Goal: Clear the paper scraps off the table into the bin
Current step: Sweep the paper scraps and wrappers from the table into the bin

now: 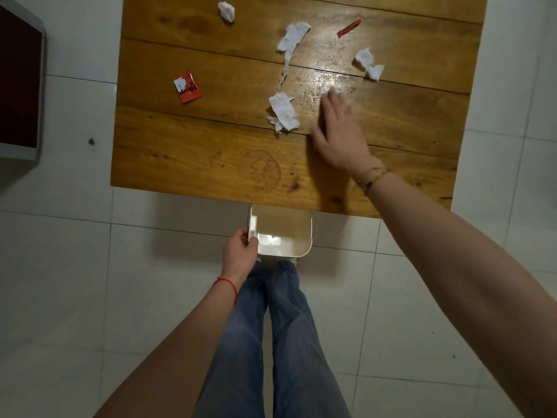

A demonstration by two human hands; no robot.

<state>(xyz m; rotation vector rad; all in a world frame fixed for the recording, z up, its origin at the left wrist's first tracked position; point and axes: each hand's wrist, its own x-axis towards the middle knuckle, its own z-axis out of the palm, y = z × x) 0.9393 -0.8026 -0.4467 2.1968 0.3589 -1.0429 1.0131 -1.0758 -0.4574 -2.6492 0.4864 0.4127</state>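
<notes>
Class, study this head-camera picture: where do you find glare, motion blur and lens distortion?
Head view: glare shines on the table near the torn white paper; the right hand is motion-blurred, the left hand on the bin sharper; the wide lens stretches the forearms.

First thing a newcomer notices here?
Torn white scraps and a red wrapper lie scattered over the wooden table. The right hand hovers flat by the nearest scrap, while the left hand holds a cream bin at the table's near edge.
</notes>
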